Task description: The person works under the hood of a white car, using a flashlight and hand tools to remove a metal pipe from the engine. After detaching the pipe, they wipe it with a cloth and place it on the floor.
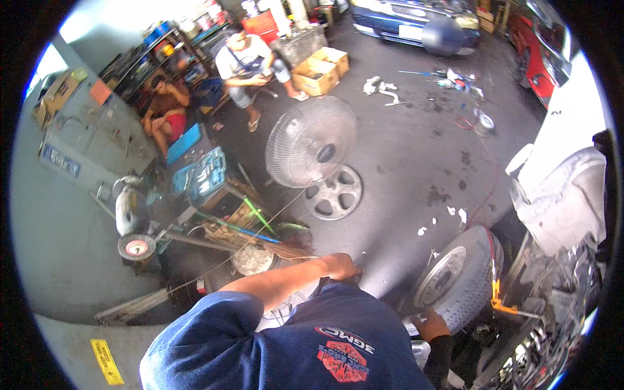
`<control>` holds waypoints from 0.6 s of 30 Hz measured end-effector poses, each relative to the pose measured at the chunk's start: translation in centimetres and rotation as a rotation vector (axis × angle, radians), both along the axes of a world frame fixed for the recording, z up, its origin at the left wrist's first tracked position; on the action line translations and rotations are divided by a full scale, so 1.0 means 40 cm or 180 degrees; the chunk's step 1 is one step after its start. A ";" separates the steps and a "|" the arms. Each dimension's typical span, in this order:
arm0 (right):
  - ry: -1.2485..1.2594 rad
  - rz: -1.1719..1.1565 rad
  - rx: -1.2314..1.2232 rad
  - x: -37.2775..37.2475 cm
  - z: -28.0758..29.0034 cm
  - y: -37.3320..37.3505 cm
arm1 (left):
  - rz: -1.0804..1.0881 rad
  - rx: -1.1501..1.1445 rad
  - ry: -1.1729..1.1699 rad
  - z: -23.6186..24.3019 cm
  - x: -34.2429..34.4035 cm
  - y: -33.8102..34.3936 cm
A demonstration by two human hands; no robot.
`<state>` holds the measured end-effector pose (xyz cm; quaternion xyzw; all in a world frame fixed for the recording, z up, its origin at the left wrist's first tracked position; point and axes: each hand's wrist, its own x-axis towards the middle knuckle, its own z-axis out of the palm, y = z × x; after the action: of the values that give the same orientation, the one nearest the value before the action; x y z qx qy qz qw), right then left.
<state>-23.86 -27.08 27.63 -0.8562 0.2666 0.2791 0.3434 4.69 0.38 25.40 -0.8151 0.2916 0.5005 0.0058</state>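
My left hand (344, 268) is closed at the lower middle, below a standing fan (296, 140); what it grips is hidden. My right hand (426, 322) is lower right, fingers curled beside a tire on a silver rim (465, 305); what lies in it is unclear. My navy shirt covers much of the lower view. A red hose runs down to a yellow tool (497, 296) beside the tire.
Two people sit at upper left (240, 65) (166, 110) near blue tool cases (201, 172) and wooden boxes (318, 75). Cars (396, 26) (539, 78) stand behind. Scattered tools (455, 81) lie on the floor. A vehicle's opened front (552, 331) is at right.
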 end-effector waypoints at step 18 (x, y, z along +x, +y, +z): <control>-0.0259 0.1218 0.0260 0.532 -0.094 -0.024 | 0.2960 0.0246 -0.3261 -0.041 0.838 0.992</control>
<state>-2.59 -28.05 23.87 -0.8872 0.0734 0.3150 0.3291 38.23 40.05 23.77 -0.9883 -0.1456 0.0131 -0.0434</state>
